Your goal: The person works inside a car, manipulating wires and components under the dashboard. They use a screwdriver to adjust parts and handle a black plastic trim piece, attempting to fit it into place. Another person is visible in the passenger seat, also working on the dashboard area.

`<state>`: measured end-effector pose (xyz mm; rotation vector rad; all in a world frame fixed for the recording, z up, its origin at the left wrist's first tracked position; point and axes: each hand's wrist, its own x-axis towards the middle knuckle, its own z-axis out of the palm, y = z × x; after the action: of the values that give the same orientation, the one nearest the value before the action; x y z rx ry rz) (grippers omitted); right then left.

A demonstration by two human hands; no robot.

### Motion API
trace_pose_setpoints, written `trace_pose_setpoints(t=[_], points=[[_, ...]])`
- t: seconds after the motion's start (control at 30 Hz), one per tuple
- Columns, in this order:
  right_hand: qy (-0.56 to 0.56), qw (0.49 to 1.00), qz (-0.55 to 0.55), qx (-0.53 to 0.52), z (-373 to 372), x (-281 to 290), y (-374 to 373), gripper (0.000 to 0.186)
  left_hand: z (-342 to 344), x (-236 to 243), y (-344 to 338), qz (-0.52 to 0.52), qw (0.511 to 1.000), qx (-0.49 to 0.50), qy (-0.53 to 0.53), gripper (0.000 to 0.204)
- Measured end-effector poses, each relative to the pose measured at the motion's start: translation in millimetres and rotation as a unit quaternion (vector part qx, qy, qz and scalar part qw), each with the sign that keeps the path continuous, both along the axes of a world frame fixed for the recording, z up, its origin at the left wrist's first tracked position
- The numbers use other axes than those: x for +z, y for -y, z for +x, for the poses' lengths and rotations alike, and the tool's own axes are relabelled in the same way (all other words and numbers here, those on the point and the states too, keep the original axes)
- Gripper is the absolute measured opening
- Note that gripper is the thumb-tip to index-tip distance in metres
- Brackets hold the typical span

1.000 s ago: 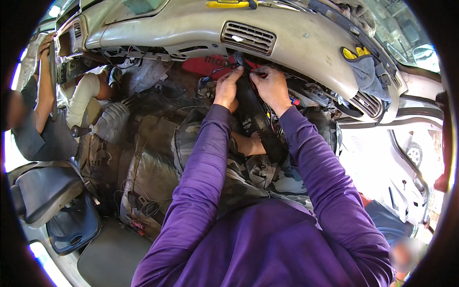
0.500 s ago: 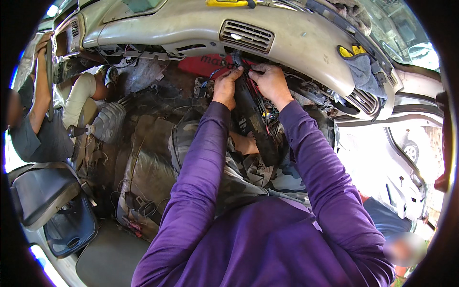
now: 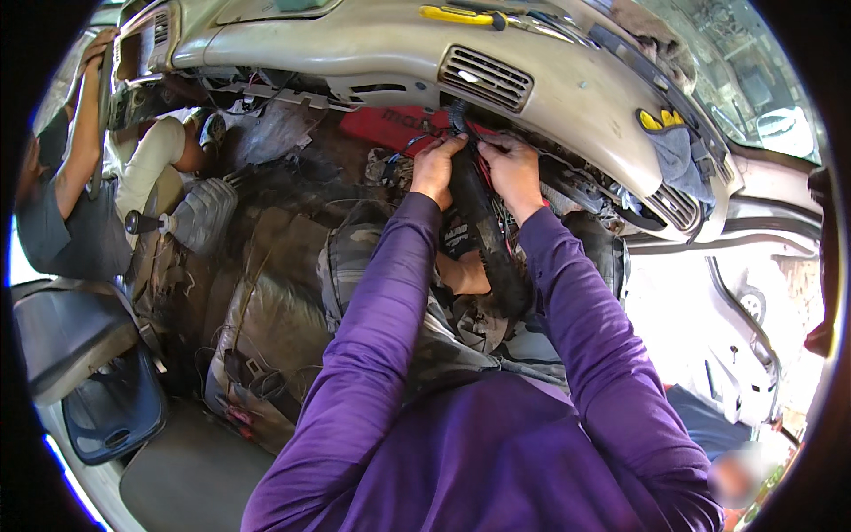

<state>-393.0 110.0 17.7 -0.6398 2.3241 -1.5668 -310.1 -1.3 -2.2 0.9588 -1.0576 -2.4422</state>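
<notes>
Under the dashboard, my left hand point(image 3: 434, 171) is closed at the top of a dark wiring harness point(image 3: 459, 120), its thumb pressed against it. Just to the right, the fingers of my right hand point(image 3: 514, 173) are pinched on the same bundle, beside red wires. A long black trim piece point(image 3: 490, 253) hangs down from between my hands towards my lap. Thin coloured wires run along its right side. My fingers partly hide the spot they grip.
The beige dashboard point(image 3: 372, 44) curves above, with a yellow-handled tool point(image 3: 461, 15) and grey gloves point(image 3: 675, 151) on it. A red object point(image 3: 390, 130) lies beneath. Left are a gear lever point(image 3: 146, 222) and a person in a dark shirt point(image 3: 75, 235). Another person point(image 3: 709, 421) is at the right.
The view has shifted, so the dashboard appears further right and lower. My hands stay together at the harness. The black trim piece's lower end sits slightly further right in the picture.
</notes>
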Motion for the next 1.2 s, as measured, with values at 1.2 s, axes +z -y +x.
trace_pose_setpoints(t=[1.2], points=[[-0.091, 0.988, 0.084, 0.094, -21.0, 1.5, -1.1, 0.036, 10.8, 17.1, -1.2, 0.002, 1.000, -0.014, 0.017, 0.029]])
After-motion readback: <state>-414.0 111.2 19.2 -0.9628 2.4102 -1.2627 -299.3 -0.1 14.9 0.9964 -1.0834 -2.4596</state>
